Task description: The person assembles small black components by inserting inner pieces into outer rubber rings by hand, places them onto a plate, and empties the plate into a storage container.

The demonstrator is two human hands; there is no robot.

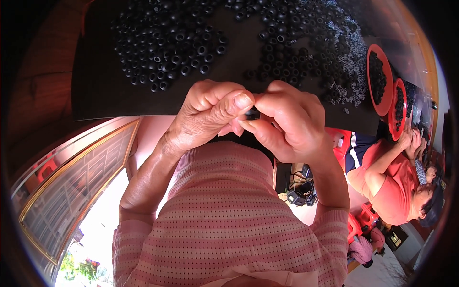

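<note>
My left hand (210, 112) and my right hand (291, 119) meet in front of my body, just off the near edge of the dark tabletop (105, 98). Pinched between their fingertips is a small black piece (252, 114), mostly covered by the fingers, so its full shape cannot be made out. Both hands are closed, thumbs against the fingers. Beyond my left hand spreads a heap of small black ring-shaped caps (162, 48). More black caps (282, 48) lie beyond my right hand, and small coiled springs (346, 67) are scattered to their right.
An orange bowl (387, 98) and a red bowl (396, 129), both holding black pieces, stand at the right end of the table. A co-worker in an orange shirt (392, 191) sits at the right. Red stools (366, 217) and a dark cable bundle (302, 193) are behind.
</note>
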